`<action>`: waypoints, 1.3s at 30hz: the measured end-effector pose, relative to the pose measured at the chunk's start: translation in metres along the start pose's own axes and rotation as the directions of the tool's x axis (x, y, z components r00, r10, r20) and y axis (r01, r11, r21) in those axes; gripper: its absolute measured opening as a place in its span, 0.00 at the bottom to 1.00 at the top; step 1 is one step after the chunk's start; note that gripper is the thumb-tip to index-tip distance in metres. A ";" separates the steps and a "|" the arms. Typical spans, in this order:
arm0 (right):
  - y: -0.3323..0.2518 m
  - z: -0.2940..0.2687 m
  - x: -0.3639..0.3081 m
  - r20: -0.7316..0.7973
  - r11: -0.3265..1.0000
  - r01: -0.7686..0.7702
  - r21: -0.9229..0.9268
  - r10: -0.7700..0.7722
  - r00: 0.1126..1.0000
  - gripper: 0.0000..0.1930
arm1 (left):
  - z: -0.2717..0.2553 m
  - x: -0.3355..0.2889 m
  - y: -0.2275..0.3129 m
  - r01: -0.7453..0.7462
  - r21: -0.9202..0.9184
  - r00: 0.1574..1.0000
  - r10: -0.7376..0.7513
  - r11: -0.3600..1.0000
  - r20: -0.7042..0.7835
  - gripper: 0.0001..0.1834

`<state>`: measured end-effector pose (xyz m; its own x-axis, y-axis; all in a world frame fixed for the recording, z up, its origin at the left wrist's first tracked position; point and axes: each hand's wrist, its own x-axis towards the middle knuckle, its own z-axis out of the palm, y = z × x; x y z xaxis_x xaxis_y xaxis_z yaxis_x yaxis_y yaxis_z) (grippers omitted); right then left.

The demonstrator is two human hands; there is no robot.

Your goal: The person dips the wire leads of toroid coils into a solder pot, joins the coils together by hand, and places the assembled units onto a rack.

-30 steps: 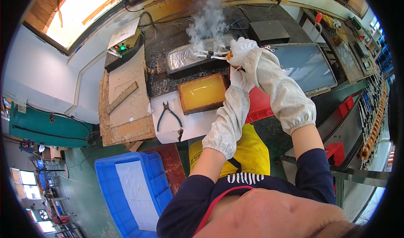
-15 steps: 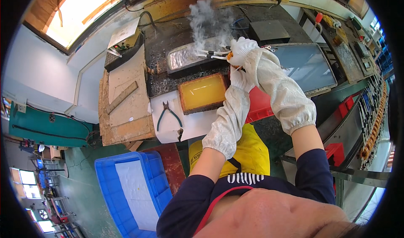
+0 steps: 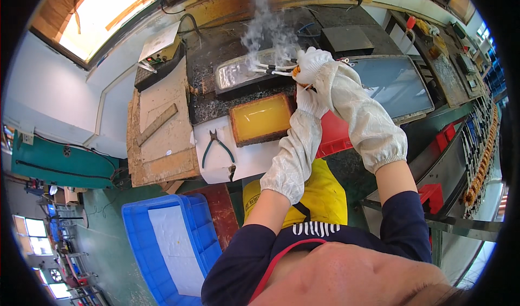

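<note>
White-gloved, my right hand [image 3: 314,62] is closed around a bundle of white cables [image 3: 277,70] with black sleeves and an orange part among them. My left hand [image 3: 310,100], also gloved, sits just below it, closed at the bundle's near side; its fingers are mostly hidden. The cable ends point left over a rectangular pot of shiny silvery metal [image 3: 234,74], and smoke [image 3: 262,30] rises there. Whether the tips touch the metal I cannot tell. Nearer to me is a brown-rimmed tray of amber liquid [image 3: 261,119].
Green-handled cutting pliers [image 3: 215,143] lie on white paper left of the tray. A red bin [image 3: 333,135] is under my right forearm. A dark block [image 3: 346,40] and a grey panel [image 3: 395,86] are at the right. A blue crate [image 3: 157,241] stands low at the left.
The smoke has drifted and changed shape, and the silvery surface looks duller. Both hands and the cables stay in nearly the same place.
</note>
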<state>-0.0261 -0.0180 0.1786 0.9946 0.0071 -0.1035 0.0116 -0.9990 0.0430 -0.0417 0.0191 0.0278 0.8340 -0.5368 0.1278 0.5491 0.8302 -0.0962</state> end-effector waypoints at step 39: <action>-0.001 0.003 0.000 -0.041 0.999 0.011 0.030 -0.010 0.999 0.25 | -0.005 0.002 0.004 -0.031 0.035 0.999 0.031 0.999 0.008 0.27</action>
<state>-0.0263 -0.0175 0.1754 0.9979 0.0186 -0.0627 0.0193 -0.9997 0.0116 -0.0378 0.0202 0.0232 0.8500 -0.5099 0.1323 0.5208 0.8512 -0.0655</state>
